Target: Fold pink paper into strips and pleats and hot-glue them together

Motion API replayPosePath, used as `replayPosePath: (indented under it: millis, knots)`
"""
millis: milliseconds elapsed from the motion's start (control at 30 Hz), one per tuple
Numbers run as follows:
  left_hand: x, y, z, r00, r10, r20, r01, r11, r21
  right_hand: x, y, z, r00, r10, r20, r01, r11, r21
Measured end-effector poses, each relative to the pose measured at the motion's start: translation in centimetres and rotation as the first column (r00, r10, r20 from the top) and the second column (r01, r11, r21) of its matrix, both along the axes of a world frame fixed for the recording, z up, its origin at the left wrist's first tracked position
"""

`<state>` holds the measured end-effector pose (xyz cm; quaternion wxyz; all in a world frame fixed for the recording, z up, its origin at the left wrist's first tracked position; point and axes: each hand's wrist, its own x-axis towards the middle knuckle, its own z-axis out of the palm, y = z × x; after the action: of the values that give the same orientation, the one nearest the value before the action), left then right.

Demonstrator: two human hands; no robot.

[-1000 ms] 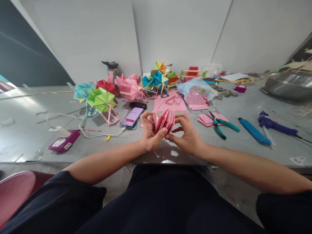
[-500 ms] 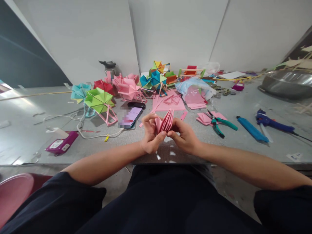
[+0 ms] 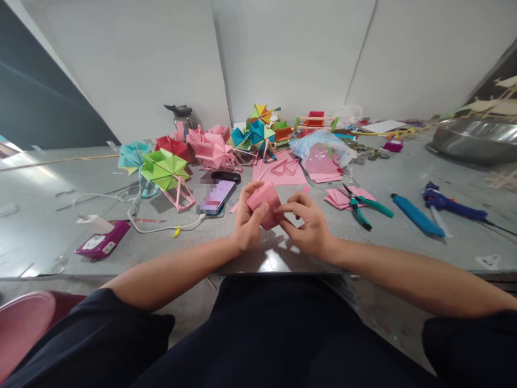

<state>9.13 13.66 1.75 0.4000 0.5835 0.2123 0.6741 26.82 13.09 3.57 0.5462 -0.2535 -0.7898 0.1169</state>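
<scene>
On the grey tabletop [image 3: 60, 237], a green folded-paper pinwheel [image 3: 165, 168] stands left of a phone [image 3: 218, 195]. The left hand [image 3: 247, 223] and right hand [image 3: 309, 226] each grip the pink folded paper piece [image 3: 264, 203], held just above the tabletop's near edge. Green-handled pliers [image 3: 363, 206] lie to the right.
</scene>
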Motion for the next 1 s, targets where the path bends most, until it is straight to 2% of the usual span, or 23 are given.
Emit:
replayPosePath:
  millis: [67, 100, 167, 200, 233, 300, 367, 400, 433, 467, 533, 700, 833, 900, 1000]
  knots:
    - [-0.3, 0.6, 0.3, 0.996, 0.068, 0.054, -0.065, 0.996, -0.058, 0.2, 0.1, 0.0, 0.997, -0.047, -0.063, 0.045, 0.998, -0.039]
    - [-0.4, 1.0, 0.4, 0.993, 0.089, 0.080, -0.082, 0.993, -0.080, 0.4, 0.3, -0.1, 0.993, -0.060, -0.097, 0.051, 0.994, -0.097]
    - [-0.8, 1.5, 0.8, 0.985, 0.119, 0.127, -0.105, 0.988, -0.117, 0.6, 0.8, -0.3, 0.987, -0.049, -0.155, 0.005, 0.962, -0.271]
    - [-0.9, 1.7, 0.9, 0.982, 0.123, 0.145, -0.103, 0.985, -0.137, 0.7, 1.1, -0.5, 0.984, -0.019, -0.179, -0.049, 0.929, -0.368]
    - [-0.9, 1.8, 1.1, 0.980, 0.115, 0.159, -0.090, 0.983, -0.158, 0.7, 1.4, -0.6, 0.979, 0.030, -0.200, -0.121, 0.880, -0.459]
    - [-0.9, 1.6, 1.5, 0.982, 0.074, 0.176, -0.039, 0.980, -0.196, 0.4, 2.0, -0.9, 0.957, 0.169, -0.238, -0.282, 0.743, -0.608]
    - [-0.7, 1.1, 1.8, 0.982, 0.021, 0.187, 0.019, 0.978, -0.209, 0.1, 2.2, -0.9, 0.914, 0.298, -0.275, -0.403, 0.602, -0.689]
    - [-0.6, 0.8, 2.0, 0.981, 0.001, 0.193, 0.038, 0.979, -0.202, -0.1, 2.2, -0.9, 0.897, 0.336, -0.289, -0.436, 0.554, -0.709]
    - [-0.4, 0.6, 2.1, 0.980, -0.014, 0.198, 0.052, 0.981, -0.188, -0.2, 2.2, -0.8, 0.887, 0.351, -0.302, -0.453, 0.532, -0.715]
    - [-0.3, 0.4, 2.1, 0.979, -0.029, 0.203, 0.065, 0.983, -0.172, -0.3, 2.2, -0.7, 0.884, 0.348, -0.311, -0.460, 0.531, -0.712]
    - [-0.2, 0.3, 2.1, 0.977, -0.053, 0.206, 0.084, 0.986, -0.146, -0.2, 2.1, -0.5, 0.893, 0.315, -0.321, -0.449, 0.578, -0.682]
    - [-0.7, 1.5, 1.4, 0.988, -0.045, 0.150, 0.067, 0.988, -0.142, 0.6, 2.1, -0.1, 0.943, 0.138, -0.303, -0.289, 0.789, -0.542]
    - [-1.5, 2.3, 1.3, 0.997, -0.001, 0.077, 0.007, 0.997, -0.077, 1.1, 2.2, -0.1, 0.965, 0.008, -0.262, -0.102, 0.931, -0.350]
    - [-1.9, 2.6, 1.5, 0.998, 0.047, 0.047, -0.046, 0.999, -0.028, 1.3, 2.3, -0.1, 0.977, -0.036, -0.208, -0.020, 0.965, -0.262]
    - [-2.7, 2.9, 1.8, 0.987, 0.161, 0.008, -0.162, 0.985, 0.067, 1.7, 2.7, -0.1, 0.984, -0.092, -0.154, 0.063, 0.981, -0.185]
